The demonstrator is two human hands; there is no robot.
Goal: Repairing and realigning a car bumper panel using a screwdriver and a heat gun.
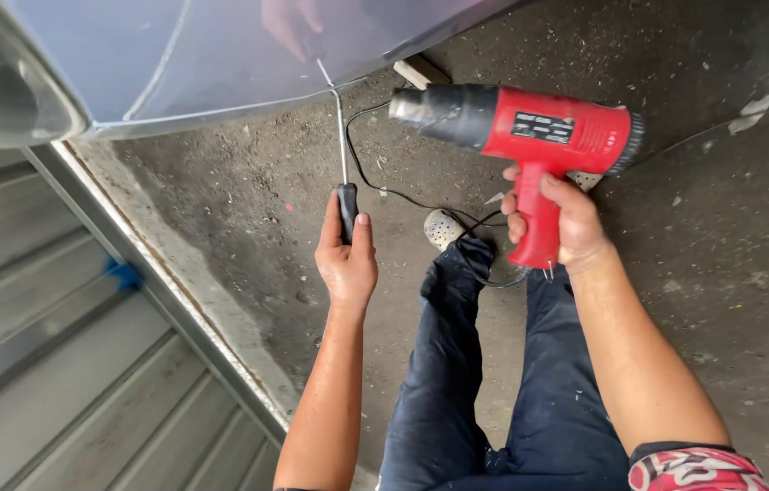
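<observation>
My left hand grips the black handle of a long thin screwdriver. Its metal shaft reaches up to the lower edge of a glossy pale blue car body panel, where the tip touches. My right hand holds a red heat gun by its grip. The gun's dark nozzle points left toward the screwdriver tip, a short way from the panel edge. A black cord trails from the gun over the ground.
Dirty concrete floor lies below. My legs in dark blue trousers and a pale perforated shoe stand on it. A grey ribbed roller door with a metal sill runs along the left. A wooden block lies by the panel.
</observation>
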